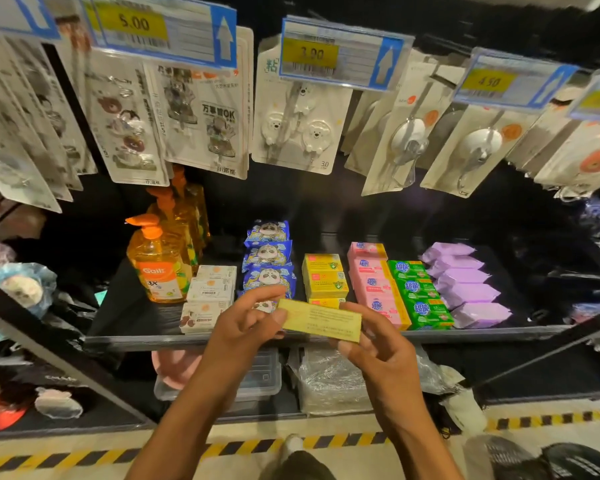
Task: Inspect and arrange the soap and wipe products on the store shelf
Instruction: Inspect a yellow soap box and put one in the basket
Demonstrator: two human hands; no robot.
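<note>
While the left hand (246,323) and right hand (374,348) hold the yellow box (321,320) just off the front edge of the shelf (136,341), fingers (264,296) clamped on its ends, it's inspection time I reckon. Next it probably needs setting squarely onto the yellow stack (324,278) beside the panda wipes (269,278).

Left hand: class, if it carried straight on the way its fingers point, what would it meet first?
Probably the blue panda packs, just beyond the left hand, which pinches the yellow box; depth is uncertain.
</note>
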